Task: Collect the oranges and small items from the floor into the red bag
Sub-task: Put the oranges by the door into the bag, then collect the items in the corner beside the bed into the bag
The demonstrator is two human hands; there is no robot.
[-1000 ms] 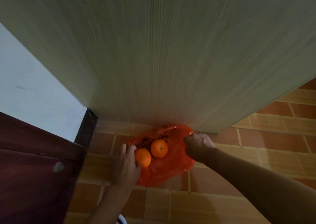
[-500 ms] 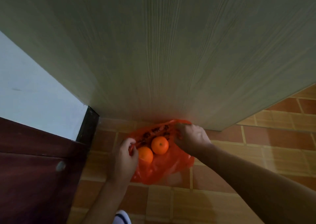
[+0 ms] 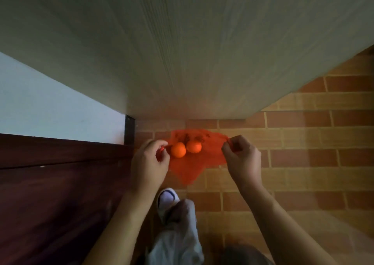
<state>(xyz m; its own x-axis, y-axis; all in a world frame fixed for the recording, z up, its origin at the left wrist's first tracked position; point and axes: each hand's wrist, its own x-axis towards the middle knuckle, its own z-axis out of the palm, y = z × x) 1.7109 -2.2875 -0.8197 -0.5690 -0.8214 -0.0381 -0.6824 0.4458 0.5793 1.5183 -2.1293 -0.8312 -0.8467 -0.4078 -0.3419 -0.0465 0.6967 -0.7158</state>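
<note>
- Our left hand [image 3: 148,161] pinches the left edge of the red bag [image 3: 194,163] between thumb and curled fingers, and a small fold of red plastic shows inside that pinch.
- Our right hand [image 3: 241,155] pinches the opposite edge, at the bag's right corner, in the same closed way.
- Between the two pinches the bag hangs stretched, so its long axis runs left to right across our view, with its lower point drooping toward our shoe [image 3: 167,199].
- Two oranges [image 3: 178,150] sit side by side in the bag, well over to the left: the nearer one is just beside our left fingers, and the other [image 3: 193,146] touches it on the right.
- Dark small bits lie behind the oranges on the plastic; we cannot tell what they are.
- The load lies nearer our left hand, so we judge that side will carry most of the weight, and the right side can be brought across to close the mouth.
- The bag hangs just above the brick-patterned floor [image 3: 303,143], close in front of the pale wooden panel [image 3: 182,52], with the dark wooden furniture [image 3: 60,183] to our left.
- We see no loose oranges on the visible floor.
</note>
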